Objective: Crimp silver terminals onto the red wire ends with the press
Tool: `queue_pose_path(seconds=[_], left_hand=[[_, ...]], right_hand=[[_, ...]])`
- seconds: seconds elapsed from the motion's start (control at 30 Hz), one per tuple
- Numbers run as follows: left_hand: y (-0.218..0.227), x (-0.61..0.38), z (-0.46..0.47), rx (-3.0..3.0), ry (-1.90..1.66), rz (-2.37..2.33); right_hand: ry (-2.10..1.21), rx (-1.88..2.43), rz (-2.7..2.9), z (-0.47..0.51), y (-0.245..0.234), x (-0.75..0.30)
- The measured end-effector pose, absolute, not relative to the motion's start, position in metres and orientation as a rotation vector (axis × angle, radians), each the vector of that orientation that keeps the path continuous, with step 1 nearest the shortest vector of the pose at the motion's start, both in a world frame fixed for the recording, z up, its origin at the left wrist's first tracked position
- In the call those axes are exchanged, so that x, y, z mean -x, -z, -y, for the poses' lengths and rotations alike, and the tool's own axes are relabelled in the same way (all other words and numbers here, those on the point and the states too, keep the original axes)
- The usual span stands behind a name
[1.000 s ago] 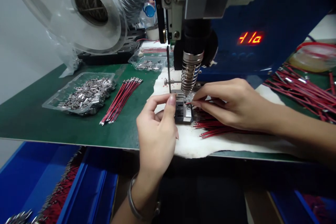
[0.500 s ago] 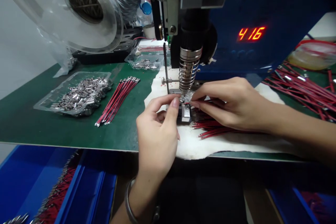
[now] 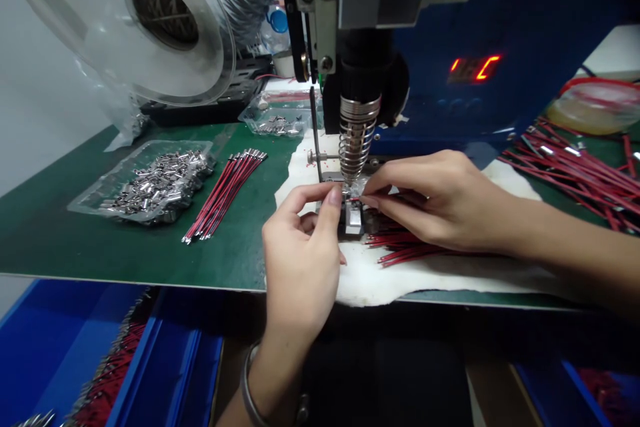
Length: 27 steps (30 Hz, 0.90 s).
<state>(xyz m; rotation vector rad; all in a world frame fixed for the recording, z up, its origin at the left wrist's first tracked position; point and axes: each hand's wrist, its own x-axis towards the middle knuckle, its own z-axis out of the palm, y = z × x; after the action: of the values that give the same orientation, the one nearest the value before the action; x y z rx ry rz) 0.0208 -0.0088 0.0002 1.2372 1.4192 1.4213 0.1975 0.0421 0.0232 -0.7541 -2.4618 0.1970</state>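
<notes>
My left hand (image 3: pixel 300 253) is pinched at the small metal fixture (image 3: pixel 354 219) under the machine's spring-wrapped head (image 3: pixel 356 140); what its fingertips grip is too small to name. From the right, my right hand (image 3: pixel 435 197) pinches a thin red wire (image 3: pixel 361 199) and holds its tip at the same fixture. A loose heap of red wires (image 3: pixel 405 247) lies under the right hand on a white cloth (image 3: pixel 380 273).
A clear tray of metal terminals (image 3: pixel 150 180) and a bundle of red wires (image 3: pixel 225 193) lie on the green mat (image 3: pixel 75 233) at left. More red wires (image 3: pixel 575 173) spread at right. A large clear reel (image 3: pixel 150 20) hangs upper left. Blue bins (image 3: pixel 60 347) sit below the table edge.
Both hands stay pinched at the fixture, almost still. The machine's red display changed its digits. The view shifted slightly.
</notes>
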Motion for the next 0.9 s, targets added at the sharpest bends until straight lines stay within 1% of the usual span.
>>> queue_pose_path(seconds=[0.73,0.9], left_hand=[[0.0070,-0.0209,0.0042,-1.159,-1.598,-1.318],[0.0051,-0.0232,0.0049,-1.136,-1.612,-1.361]], right_hand=[[-0.186,0.776,2.456,-0.0414,-0.0235,-0.1981],[-0.207,0.780,2.445,-0.0418,-0.0230,-0.1966]])
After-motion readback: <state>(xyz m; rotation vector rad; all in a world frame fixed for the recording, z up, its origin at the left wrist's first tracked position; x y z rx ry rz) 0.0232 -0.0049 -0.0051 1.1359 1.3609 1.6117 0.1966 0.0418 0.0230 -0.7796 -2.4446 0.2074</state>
